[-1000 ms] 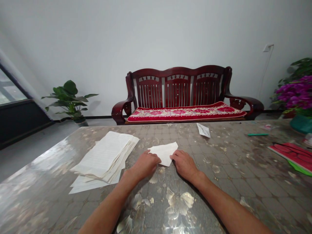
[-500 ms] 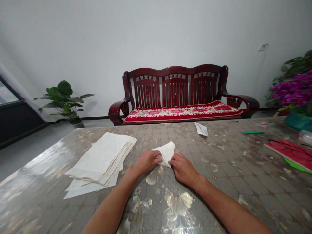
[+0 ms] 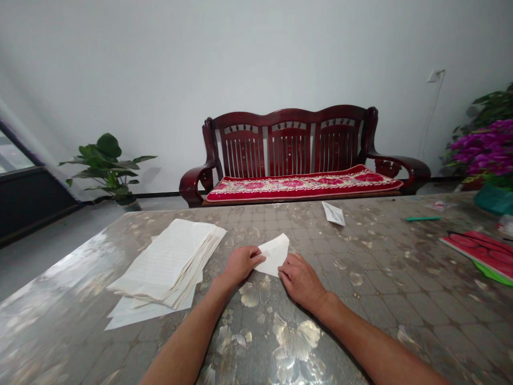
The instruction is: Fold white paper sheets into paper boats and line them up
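A small folded white paper (image 3: 276, 253) lies on the patterned table between my hands. My left hand (image 3: 243, 263) pinches its left corner between thumb and fingers. At its lower right edge, my right hand (image 3: 298, 278) grips the paper with curled fingers. To the left rests a stack of lined paper sheets (image 3: 166, 259), slightly fanned out. Farther back, right of centre, sits another folded white paper piece (image 3: 334, 214).
A green pen (image 3: 424, 218) lies at the right, near a red book (image 3: 476, 247) with glasses on it. Purple flowers (image 3: 487, 147) stand at the far right. Beyond the table (image 3: 377, 321) are a wooden bench (image 3: 288, 144) and a potted plant (image 3: 108, 163).
The paper between my hands now shows a flatter, wider face, where a raised fold stood before. My left fingers have shifted slightly on it. The view has moved a little.
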Demonstrator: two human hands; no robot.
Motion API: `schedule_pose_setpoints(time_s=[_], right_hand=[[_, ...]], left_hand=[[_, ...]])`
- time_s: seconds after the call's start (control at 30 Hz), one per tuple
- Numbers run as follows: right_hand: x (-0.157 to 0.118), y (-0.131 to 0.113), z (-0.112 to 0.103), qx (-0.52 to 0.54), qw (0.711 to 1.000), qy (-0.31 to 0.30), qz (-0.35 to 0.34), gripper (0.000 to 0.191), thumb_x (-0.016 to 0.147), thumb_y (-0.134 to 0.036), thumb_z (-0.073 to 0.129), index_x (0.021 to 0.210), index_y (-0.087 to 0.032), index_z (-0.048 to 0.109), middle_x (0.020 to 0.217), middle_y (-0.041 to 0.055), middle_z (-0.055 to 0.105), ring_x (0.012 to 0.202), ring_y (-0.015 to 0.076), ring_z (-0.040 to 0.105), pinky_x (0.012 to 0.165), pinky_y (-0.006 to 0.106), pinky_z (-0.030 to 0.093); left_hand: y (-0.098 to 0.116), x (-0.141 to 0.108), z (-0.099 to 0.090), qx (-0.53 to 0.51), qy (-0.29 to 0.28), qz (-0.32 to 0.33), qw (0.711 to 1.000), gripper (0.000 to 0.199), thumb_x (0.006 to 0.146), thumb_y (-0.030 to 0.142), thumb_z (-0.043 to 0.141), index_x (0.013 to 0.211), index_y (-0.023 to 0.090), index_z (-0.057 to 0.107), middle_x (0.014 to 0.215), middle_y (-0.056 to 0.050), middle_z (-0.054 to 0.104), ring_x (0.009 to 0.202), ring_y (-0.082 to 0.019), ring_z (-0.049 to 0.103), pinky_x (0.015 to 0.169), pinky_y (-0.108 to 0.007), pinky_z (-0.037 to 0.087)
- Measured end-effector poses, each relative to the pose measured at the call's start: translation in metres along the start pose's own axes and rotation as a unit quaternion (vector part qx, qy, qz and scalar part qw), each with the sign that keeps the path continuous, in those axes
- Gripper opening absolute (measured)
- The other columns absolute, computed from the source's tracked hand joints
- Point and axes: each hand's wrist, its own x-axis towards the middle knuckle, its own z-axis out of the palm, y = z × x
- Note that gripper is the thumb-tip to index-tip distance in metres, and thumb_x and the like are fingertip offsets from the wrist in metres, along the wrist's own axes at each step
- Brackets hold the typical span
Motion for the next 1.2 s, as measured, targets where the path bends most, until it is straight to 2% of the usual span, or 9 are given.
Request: schedule_pose_setpoints(time_s=[0.2, 0.37, 0.67, 0.87, 1.07, 1.2], right_hand=[[0.000, 0.003, 0.003, 0.010, 1.000, 0.011, -0.024, 0.013, 0.090, -0.014, 0.058, 0.083, -0.019, 0.068, 0.091, 0.0055, 0.064, 0.093, 0.0193, 0.052, 0.087, 0.030, 0.043], [0.001, 0.002, 0.004, -0.023, 1.000, -0.007, -0.013, 0.009, 0.090, -0.014, 0.057, 0.089, -0.018, 0.065, 0.094, 0.0060, 0.063, 0.094, 0.0202, 0.051, 0.088, 0.032, 0.042], [0.002, -0.002, 0.003, -0.044, 0.999, -0.015, -0.019, 0.016, 0.093, -0.015, 0.051, 0.099, -0.019, 0.065, 0.104, 0.0071, 0.063, 0.102, 0.0212, 0.049, 0.090, 0.033, 0.040], [0.004, -0.007, -0.002, -0.065, 0.997, -0.038, -0.019, 0.013, 0.094, -0.024, 0.053, 0.099, -0.019, 0.064, 0.104, 0.0079, 0.064, 0.102, 0.0227, 0.051, 0.089, 0.035, 0.037], [0.005, -0.011, -0.004, -0.104, 0.992, -0.058, -0.034, 0.023, 0.094, -0.026, 0.052, 0.115, -0.020, 0.060, 0.104, 0.0089, 0.064, 0.100, 0.0244, 0.052, 0.085, 0.036, 0.035], [0.006, -0.013, -0.006, -0.121, 0.990, -0.068, -0.036, 0.027, 0.095, -0.025, 0.050, 0.120, -0.021, 0.059, 0.104, 0.0092, 0.064, 0.099, 0.0250, 0.053, 0.082, 0.037, 0.035]], left_hand=[[0.002, -0.001, 0.001, 0.017, 0.022, -0.012, 1.000, 0.021, 0.083, 0.037, 0.061, 0.080, 0.019, 0.071, 0.072, 0.000, 0.068, 0.069, -0.015, 0.059, 0.063, -0.024, 0.033], [0.003, -0.001, 0.001, 0.021, 0.030, -0.021, 0.999, 0.019, 0.080, 0.037, 0.064, 0.080, 0.020, 0.072, 0.072, 0.000, 0.069, 0.067, -0.015, 0.059, 0.063, -0.025, 0.033], [0.004, -0.001, 0.001, 0.039, 0.046, -0.026, 0.998, 0.020, 0.077, 0.040, 0.069, 0.081, 0.021, 0.072, 0.077, 0.000, 0.071, 0.072, -0.017, 0.061, 0.065, -0.025, 0.034], [0.006, -0.002, 0.000, 0.028, 0.045, -0.044, 0.998, 0.020, 0.074, 0.039, 0.072, 0.082, 0.021, 0.070, 0.077, 0.001, 0.070, 0.075, -0.017, 0.062, 0.068, -0.026, 0.035], [-0.001, -0.005, 0.010, 0.053, 0.089, -0.011, 0.995, 0.022, 0.080, 0.039, 0.069, 0.094, 0.022, 0.067, 0.090, 0.000, 0.069, 0.090, -0.019, 0.061, 0.081, -0.030, 0.037], [-0.001, -0.004, 0.014, 0.117, 0.103, -0.024, 0.987, 0.029, 0.087, 0.041, 0.062, 0.109, 0.023, 0.064, 0.108, -0.005, 0.064, 0.105, -0.024, 0.056, 0.090, -0.034, 0.037]])
